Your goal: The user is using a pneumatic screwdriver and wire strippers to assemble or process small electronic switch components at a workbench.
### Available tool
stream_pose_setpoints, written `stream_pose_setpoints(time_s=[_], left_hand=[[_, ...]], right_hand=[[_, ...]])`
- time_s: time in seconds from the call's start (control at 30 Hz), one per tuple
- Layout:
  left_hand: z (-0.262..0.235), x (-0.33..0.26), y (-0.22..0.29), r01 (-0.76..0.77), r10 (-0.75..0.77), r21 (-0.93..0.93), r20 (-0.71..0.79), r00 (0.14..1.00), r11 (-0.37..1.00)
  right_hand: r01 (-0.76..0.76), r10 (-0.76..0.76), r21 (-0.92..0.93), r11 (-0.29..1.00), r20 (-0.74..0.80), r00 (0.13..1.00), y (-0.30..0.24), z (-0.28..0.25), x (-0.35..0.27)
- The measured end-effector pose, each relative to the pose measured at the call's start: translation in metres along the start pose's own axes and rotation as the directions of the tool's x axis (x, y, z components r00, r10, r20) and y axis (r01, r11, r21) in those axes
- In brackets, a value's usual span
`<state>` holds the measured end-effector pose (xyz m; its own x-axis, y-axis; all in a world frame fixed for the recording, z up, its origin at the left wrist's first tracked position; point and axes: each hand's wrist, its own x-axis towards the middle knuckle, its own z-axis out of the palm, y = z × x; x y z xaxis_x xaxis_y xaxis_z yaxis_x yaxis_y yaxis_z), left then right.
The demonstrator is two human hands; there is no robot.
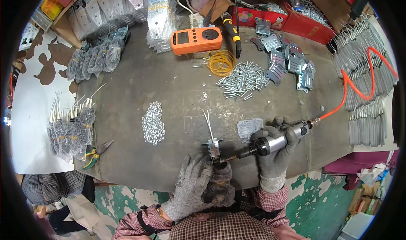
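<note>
Metal part [215,147] w/ white wires: near edge of table [122,125], just by L hand [191,178], fingers slightly bent, can't tell if gripping. R hand [275,158] wrapped round silver driver [277,144], bit at part's lower end. Farther: nuts [153,125], screws [243,80], brackets [293,62].

Stretches out as a grey workbench [120,113], carrying an orange handheld meter [196,41], yellow rubber bands [222,70], heaped screws [243,80], metal bracket plates [277,72], small nuts [153,123] and green-handled pliers [100,150].
</note>
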<state>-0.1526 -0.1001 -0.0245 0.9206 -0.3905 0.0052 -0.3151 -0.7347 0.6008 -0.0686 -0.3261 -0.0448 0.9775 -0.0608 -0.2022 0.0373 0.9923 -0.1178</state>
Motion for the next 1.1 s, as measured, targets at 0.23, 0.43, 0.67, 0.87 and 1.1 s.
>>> stream_pose_setpoints(time_s=[0.23,0.43,0.67,0.87,1.1], left_hand=[[-0.008,0.003,0.004,-0.028,0.024,0.066,0.064,0.998,0.997],[-0.009,0.002,0.0,-0.046,0.036,0.148,0.071,0.997,0.988],[-0.01,-0.002,-0.007,0.03,-0.042,-0.136,-0.09,0.995,0.99],[-0.059,0.012,-0.053,0.17,-0.069,0.241,-0.377,0.924,0.956],[-0.083,0.032,-0.061,0.154,-0.1,0.548,-0.127,0.987,0.822]], right_hand=[[0.077,-0.069,-0.022,0.997,0.24,0.968,0.002,0.007,-0.005],[0.101,-0.099,-0.044,0.994,0.032,0.995,0.006,0.008,-0.008],[0.028,-0.031,-0.045,0.999,-0.074,0.997,0.002,0.002,0.001],[0.03,-0.033,-0.059,0.998,-0.06,0.998,0.0,-0.001,0.002],[0.029,-0.031,-0.038,0.999,-0.064,0.997,0.003,0.0,0.001]])
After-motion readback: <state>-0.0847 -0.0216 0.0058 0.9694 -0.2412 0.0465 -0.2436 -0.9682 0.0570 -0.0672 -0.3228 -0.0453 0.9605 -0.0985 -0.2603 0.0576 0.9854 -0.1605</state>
